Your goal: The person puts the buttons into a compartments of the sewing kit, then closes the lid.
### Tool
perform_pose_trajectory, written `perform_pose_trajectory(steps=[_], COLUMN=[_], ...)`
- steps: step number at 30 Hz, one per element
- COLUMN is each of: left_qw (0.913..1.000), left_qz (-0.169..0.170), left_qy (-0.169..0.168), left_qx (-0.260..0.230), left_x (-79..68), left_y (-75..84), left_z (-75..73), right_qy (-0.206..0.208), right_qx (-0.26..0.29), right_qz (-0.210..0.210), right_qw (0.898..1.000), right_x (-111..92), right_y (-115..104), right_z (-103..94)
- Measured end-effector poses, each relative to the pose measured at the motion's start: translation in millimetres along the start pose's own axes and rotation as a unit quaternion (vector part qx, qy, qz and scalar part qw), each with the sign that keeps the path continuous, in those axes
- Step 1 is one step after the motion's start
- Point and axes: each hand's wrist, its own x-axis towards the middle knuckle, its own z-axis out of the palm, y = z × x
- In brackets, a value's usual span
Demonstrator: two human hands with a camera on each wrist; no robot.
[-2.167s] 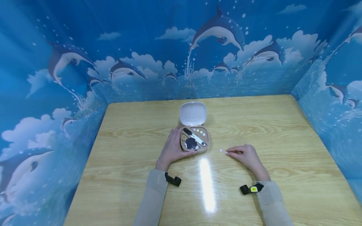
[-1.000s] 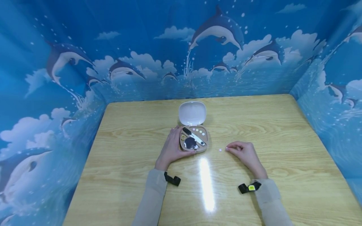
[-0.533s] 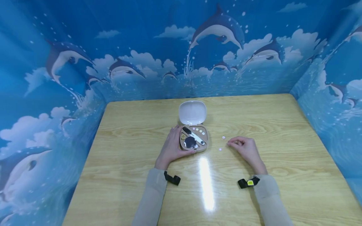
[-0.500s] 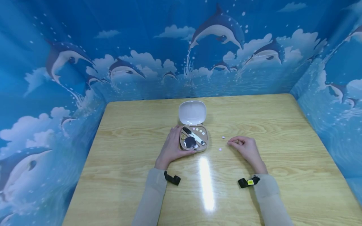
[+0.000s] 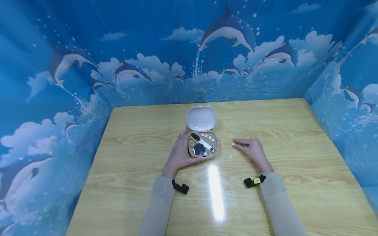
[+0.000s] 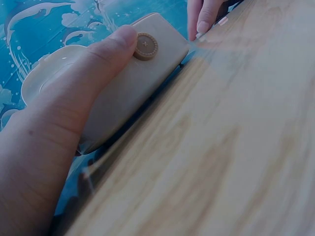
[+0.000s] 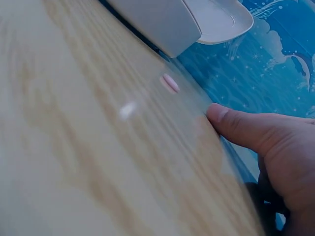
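"Head view, just right of centre: what are they up to there?"

"Getting hold of a small disc, I'd judge. The right hand has thumb and forefinger a little apart, with the upper disc between their tips. Whether they touch it, I can't tell."

"And the left hand?"

"Wrapped round the left side of the open case, at the middle of the frame. From the left wrist view, its thumb tip sits against the round clasp, left of centre at the top."

"What would the next move call for?"

"A fine pinch, I think: tips closed squarely on something small and flat, without flicking it away, while the case is held steady."

"Count everything for me."

"Two discs on the table: that one, and the lower disc just below it in the frame, lying loose. Four small pale discs sit in the case's upper-right compartment. Then one white-and-black tool lying diagonally, one dark round piece lower left, and one yellow ring-like piece above it."

"Lids?"

"One lid, raised behind the case, towards upper centre."
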Motion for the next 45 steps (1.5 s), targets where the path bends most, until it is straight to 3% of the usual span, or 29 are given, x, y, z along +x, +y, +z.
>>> perform_pose_trajectory(steps=[4,21,45], left_qw=[1.0,1.0,1.0], left_qz=[-0.002,-0.002,0.003], left_qy=[0.001,-0.002,0.002], left_qx=[0.0,0.005,-0.001], left_x=[-0.1,0.2,2.0], left_y=[0.0,-0.9,-1.7], left_z=[-0.1,1.2,1.8], right_qy=[0.001,0.009,0.009], right_qx=[-0.024,-0.042,0.009], right_qz=[-0.021,-0.038,0.011], right_qw=[0.999,0.998,1.0], right_x=[1,2,6], right_y=[0,5,-13], right_z=[1.7,4.3,-0.3])
